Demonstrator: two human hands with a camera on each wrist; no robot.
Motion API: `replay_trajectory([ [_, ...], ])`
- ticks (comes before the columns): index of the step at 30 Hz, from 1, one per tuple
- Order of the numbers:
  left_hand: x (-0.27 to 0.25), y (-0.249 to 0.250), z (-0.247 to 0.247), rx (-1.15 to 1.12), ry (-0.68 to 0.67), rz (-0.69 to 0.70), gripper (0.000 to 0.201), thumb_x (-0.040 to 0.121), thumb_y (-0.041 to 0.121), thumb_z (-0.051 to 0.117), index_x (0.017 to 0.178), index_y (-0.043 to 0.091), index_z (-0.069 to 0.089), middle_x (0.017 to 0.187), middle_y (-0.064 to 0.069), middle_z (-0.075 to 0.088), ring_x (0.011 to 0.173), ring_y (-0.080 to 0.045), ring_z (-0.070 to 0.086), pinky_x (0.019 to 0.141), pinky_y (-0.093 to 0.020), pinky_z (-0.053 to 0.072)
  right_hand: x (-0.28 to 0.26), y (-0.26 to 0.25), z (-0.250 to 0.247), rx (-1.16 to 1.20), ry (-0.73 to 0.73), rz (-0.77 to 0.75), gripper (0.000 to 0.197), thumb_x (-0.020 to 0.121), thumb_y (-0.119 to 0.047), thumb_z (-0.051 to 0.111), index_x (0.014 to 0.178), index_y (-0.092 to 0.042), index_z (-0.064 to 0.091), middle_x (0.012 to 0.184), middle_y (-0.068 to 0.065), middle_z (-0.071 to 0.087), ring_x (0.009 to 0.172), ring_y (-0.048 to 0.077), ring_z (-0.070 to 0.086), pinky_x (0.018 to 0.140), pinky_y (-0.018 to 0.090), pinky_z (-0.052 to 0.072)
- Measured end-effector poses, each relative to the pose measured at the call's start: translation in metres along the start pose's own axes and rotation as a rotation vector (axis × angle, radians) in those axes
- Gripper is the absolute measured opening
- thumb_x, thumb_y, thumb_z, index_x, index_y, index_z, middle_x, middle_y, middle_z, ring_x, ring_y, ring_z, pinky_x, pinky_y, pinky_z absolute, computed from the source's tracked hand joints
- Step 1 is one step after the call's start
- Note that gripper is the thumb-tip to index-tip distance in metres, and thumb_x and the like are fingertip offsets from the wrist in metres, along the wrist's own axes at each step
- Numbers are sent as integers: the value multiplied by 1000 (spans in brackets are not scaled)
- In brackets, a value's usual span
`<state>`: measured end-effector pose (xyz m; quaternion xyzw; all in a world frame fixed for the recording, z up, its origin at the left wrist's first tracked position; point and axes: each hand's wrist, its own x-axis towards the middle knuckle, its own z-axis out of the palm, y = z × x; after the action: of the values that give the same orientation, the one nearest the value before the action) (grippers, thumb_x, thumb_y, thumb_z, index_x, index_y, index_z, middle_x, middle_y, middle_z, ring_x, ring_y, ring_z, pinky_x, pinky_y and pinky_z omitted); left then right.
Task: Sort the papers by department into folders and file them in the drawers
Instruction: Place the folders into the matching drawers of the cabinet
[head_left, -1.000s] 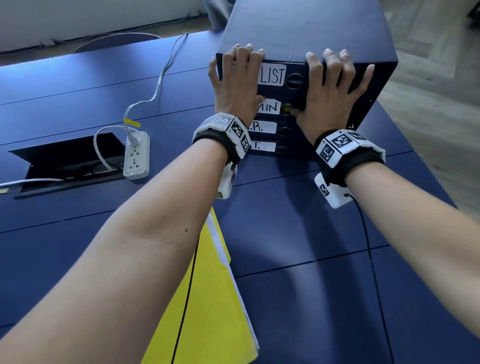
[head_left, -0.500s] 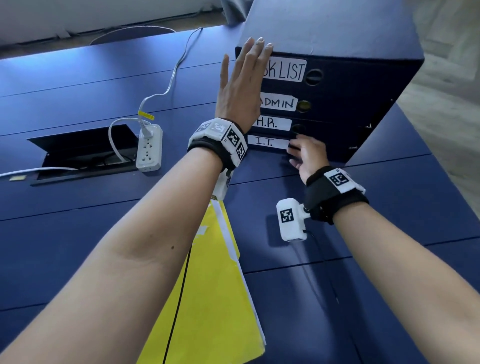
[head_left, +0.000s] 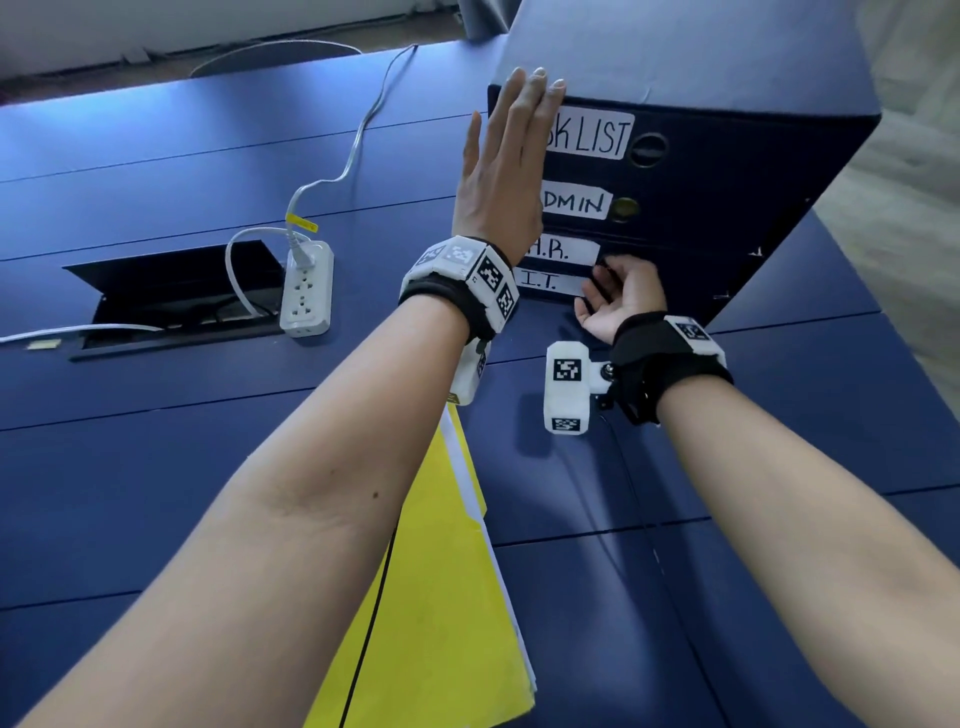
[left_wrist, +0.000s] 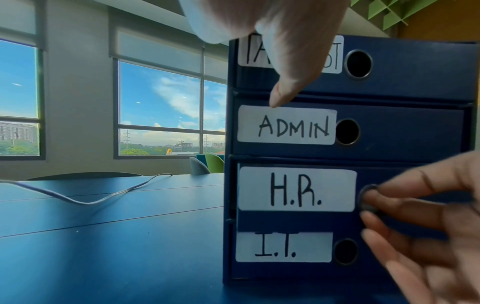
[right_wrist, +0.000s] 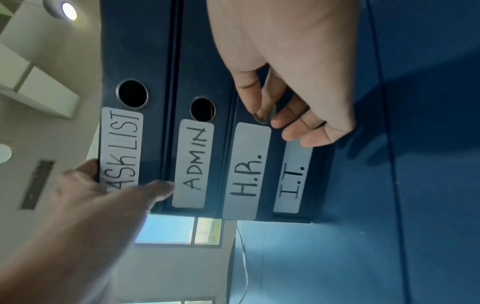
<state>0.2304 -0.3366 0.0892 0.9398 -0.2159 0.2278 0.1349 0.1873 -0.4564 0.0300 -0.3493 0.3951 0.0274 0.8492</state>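
A dark blue drawer box (head_left: 727, 171) stands on the blue table, its drawers labelled TASK LIST, ADMIN, H.R. and I.T. My left hand (head_left: 506, 156) lies flat with straight fingers against the box's front left, over the TASK LIST label (left_wrist: 335, 55). My right hand (head_left: 618, 296) is palm up at the H.R. drawer (left_wrist: 296, 190), with a fingertip hooked in that drawer's metal ring hole (right_wrist: 263, 119) and the other fingers curled below it. A yellow folder (head_left: 447, 597) with white papers inside lies on the table under my left forearm.
A white power strip (head_left: 306, 291) with a plugged cable sits left of the box, beside an open cable hatch (head_left: 171, 291) in the table (head_left: 779, 571). A chair back shows beyond the table's far edge. Floor lies to the right of the table.
My right hand dropped from the box's top front to the H.R. drawer's ring hole and hooked a finger in it. My left hand straightened flat against the box front.
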Motion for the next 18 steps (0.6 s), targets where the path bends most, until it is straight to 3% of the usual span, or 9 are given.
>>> replay_trajectory([
  [3, 0, 0, -4, 2, -49, -3, 80, 79, -8, 49, 147, 11, 14, 155, -3, 14, 145, -21, 6, 116, -38, 5, -8, 12, -13, 8, -4, 9, 14, 89, -19, 51, 75, -17, 54, 79, -3, 52, 80, 15, 50, 71, 30, 37],
  [7, -3, 3, -18, -5, -137, -26, 80, 83, 4, 55, 148, 15, 10, 156, 0, 8, 145, -18, 2, 115, -42, 4, -27, 30, -30, 44, -23, 25, 17, 90, -20, 49, 74, -20, 55, 82, -4, 52, 80, 13, 50, 68, 28, 36],
  [11, -36, 0, -22, -99, -233, -149, 75, 84, 25, 60, 146, 19, 19, 154, -6, 12, 141, -25, 16, 114, -45, 18, -51, 45, -44, 62, -25, 36, 17, 89, -26, 51, 74, -20, 55, 84, -3, 52, 81, 13, 50, 71, 27, 36],
  [13, -62, -3, -18, -229, -330, -335, 72, 87, 29, 59, 146, 17, 19, 150, -11, 17, 137, -29, 25, 109, -42, 28, -63, 54, -50, 74, -24, 43, 19, 88, -34, 54, 74, -20, 56, 86, -3, 52, 82, 13, 51, 73, 28, 36],
  [16, -100, -8, -8, -561, -576, -745, 70, 88, 38, 56, 145, 17, 20, 144, -15, 33, 125, -32, 44, 106, -38, 35, -78, 64, -59, 85, -10, 44, 25, 83, -44, 59, 74, -21, 56, 86, -4, 54, 82, 13, 53, 70, 28, 38],
  [18, -121, -4, -5, -780, -590, -895, 73, 77, 47, 58, 140, 21, 31, 138, -12, 45, 114, -31, 56, 102, -43, 42, -87, 70, -64, 59, 9, 41, 29, 82, -47, 61, 74, -20, 55, 85, -4, 55, 80, 13, 54, 69, 27, 38],
])
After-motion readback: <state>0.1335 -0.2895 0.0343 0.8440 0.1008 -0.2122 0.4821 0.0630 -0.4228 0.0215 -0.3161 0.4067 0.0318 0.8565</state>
